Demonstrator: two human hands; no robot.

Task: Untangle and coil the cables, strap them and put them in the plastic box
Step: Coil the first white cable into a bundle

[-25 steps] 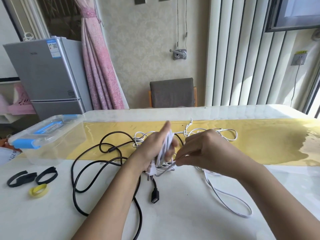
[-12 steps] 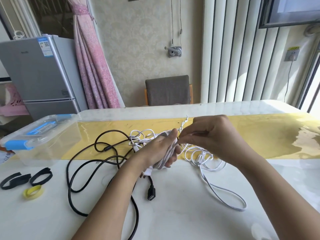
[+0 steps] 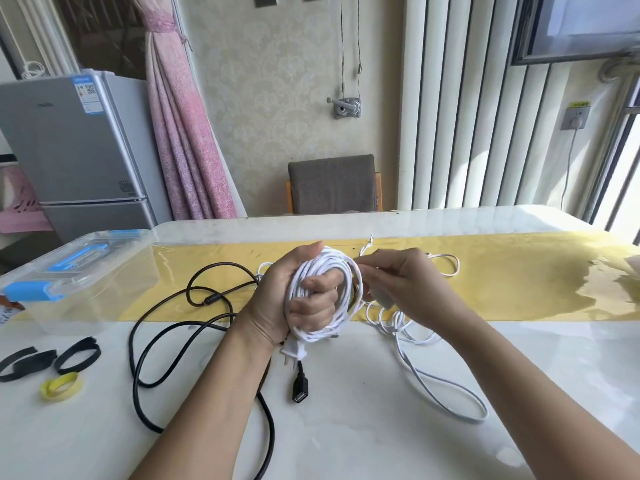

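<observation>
The white cable looks light, thin and limp, with a smooth, rather slick round jacket, so its turns would likely slide and spring apart unless pinned across the whole bundle. The left hand does just that: held upright, its fingers curl round a loose oval hank of many turns, thumb side on top. A stiff white plug with bare metal prongs hangs under the heel of that hand. The right hand, close beside the left and nearly touching the hank, pinches the free run of the cable at the hank's edge. Whether a small switch sits under those fingers I cannot tell. The slack lies in soft loops below and beyond the right hand, on a glossy pale table. Left of the left hand sprawls a thicker black cable, probably stiffer and heavier, its USB socket just below the plug. Best grips, I judge, are across the hank's middle for strapping, never by the plug. Far to the left lie 2 flat black straps and 1 yellow strap. Beyond them stands the clear plastic box, lid on.
</observation>
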